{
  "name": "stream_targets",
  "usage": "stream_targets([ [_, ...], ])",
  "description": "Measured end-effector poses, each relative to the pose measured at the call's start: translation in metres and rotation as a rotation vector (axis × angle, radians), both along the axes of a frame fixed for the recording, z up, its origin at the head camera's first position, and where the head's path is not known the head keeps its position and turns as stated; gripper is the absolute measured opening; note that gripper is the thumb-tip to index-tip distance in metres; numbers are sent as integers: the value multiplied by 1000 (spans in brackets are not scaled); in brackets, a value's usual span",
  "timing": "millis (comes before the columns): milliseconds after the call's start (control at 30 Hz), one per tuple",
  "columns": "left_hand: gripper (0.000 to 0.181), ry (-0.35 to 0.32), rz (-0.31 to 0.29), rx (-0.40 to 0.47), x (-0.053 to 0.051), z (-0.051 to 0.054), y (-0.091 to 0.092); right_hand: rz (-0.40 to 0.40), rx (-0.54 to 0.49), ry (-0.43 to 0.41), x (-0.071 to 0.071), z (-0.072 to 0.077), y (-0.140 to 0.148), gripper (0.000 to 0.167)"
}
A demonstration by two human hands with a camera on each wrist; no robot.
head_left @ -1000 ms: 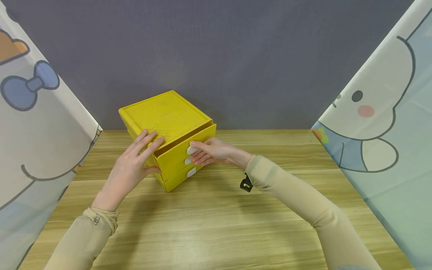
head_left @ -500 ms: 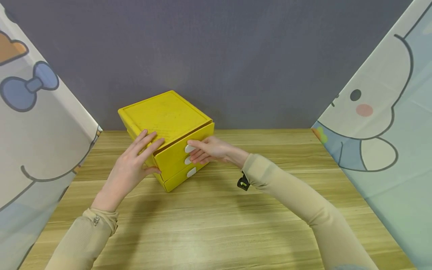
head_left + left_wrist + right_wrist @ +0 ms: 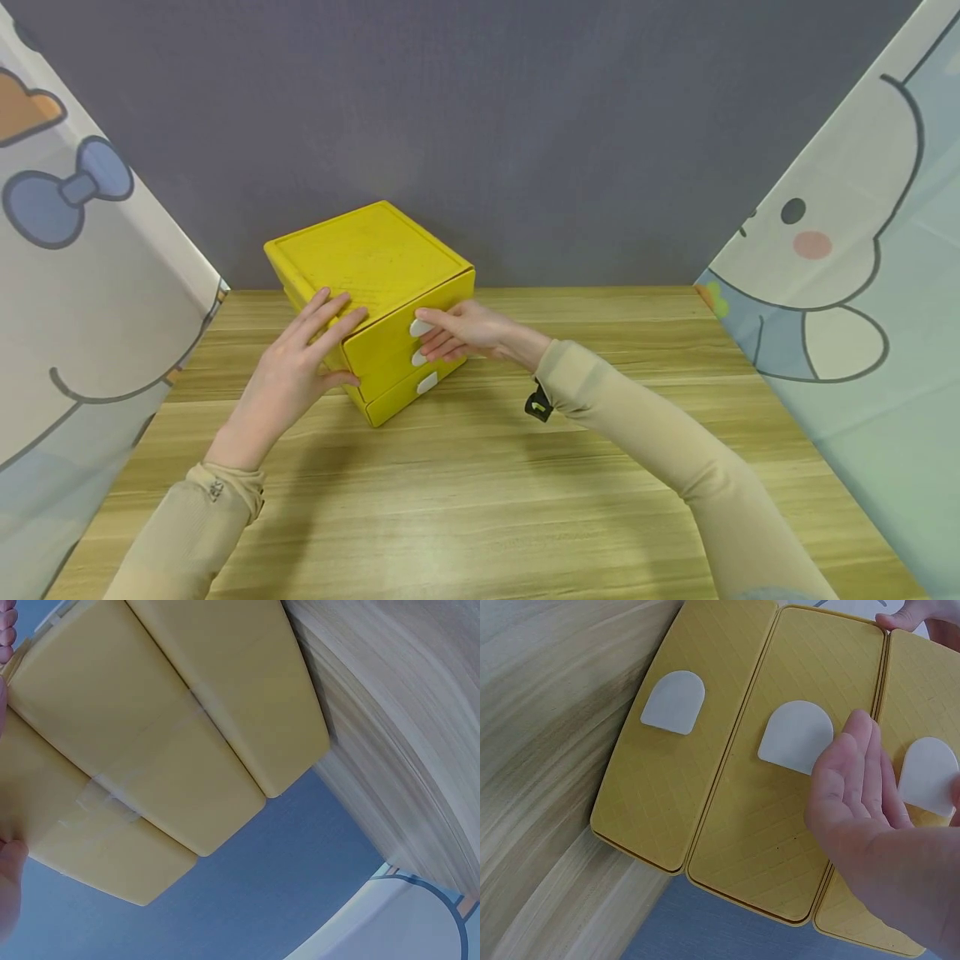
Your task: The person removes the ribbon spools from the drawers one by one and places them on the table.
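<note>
In the head view, a yellow three-drawer cabinet [image 3: 367, 258] with white handles stands angled on the table. My left hand [image 3: 288, 367] rests against its near left side and top edge, fingers fairly straight on top and thumb by the front corner. At the front, my right hand [image 3: 472, 329] holds the top drawer's white handle [image 3: 422, 327] between thumb and fingers. The right wrist view shows the fingers below that handle [image 3: 928, 776], beside the middle handle [image 3: 796, 736]; the thumb is mostly cut off. All three drawers sit flush. Their contents are hidden.
The wooden table [image 3: 450, 500] reaches back to a dark grey wall [image 3: 525, 142]. Cartoon-printed panels [image 3: 825, 275] flank it on both sides. A small black object [image 3: 537, 405] hangs below the right sleeve's cuff.
The top drawer, partly out a second ago, has slid back into the cabinet. My right hand has moved slightly inward with its handle; my left hand has stayed in place.
</note>
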State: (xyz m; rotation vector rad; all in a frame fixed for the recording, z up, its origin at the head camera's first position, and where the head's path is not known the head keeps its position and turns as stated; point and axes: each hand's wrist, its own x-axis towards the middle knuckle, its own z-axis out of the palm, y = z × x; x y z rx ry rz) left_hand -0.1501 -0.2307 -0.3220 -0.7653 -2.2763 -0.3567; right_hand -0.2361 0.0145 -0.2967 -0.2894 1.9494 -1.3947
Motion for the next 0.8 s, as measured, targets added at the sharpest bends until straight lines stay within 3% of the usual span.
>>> stream_targets([
  [800, 94, -24, 1, 15, 1, 2, 2, -2, -4, 16, -3, 2, -1, 50],
])
